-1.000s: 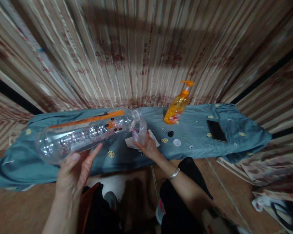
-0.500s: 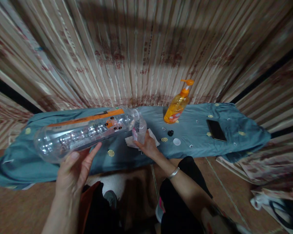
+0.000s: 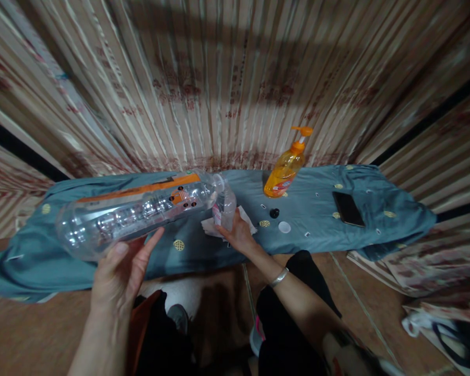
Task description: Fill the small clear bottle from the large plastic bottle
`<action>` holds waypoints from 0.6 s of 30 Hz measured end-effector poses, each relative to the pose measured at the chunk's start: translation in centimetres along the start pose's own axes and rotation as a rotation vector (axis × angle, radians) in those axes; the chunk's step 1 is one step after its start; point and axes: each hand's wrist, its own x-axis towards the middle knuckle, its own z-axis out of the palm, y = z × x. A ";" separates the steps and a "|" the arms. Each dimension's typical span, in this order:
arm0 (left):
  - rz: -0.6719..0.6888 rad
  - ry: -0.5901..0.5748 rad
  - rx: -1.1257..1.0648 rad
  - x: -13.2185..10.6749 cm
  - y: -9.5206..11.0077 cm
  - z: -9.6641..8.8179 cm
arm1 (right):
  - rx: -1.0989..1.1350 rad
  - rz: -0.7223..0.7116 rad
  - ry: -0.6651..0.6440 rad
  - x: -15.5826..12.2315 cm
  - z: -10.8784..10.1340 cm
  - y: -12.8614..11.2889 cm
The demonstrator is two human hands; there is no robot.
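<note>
A large clear plastic bottle point(image 3: 141, 216) with an orange-striped label lies tilted on its side, its mouth pointing right and slightly raised. My left hand point(image 3: 121, 269) holds it from below, thumb and fingers spread along its underside. Against the mouth of the large bottle stands a small clear bottle point(image 3: 229, 209) with a pinkish label. My right hand point(image 3: 237, 232) is wrapped round this small bottle and keeps it over a white tissue point(image 3: 209, 228). Whether any liquid passes between the two bottles I cannot tell.
An orange pump bottle point(image 3: 284, 175) with yellow liquid stands at the back. Right of my right hand lie a small black cap point(image 3: 274, 213) and a white round lid point(image 3: 284, 227). A dark phone point(image 3: 348, 209) rests farther right on the blue-green cloth point(image 3: 317, 235). Curtains point(image 3: 219, 94) hang behind.
The view has shifted very slightly. Both hands and both bottles keep practically the same pose.
</note>
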 end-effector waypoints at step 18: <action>-0.018 0.032 0.027 -0.3 0.4 0.2 | 0.044 0.000 0.014 0.1 0.2 0.2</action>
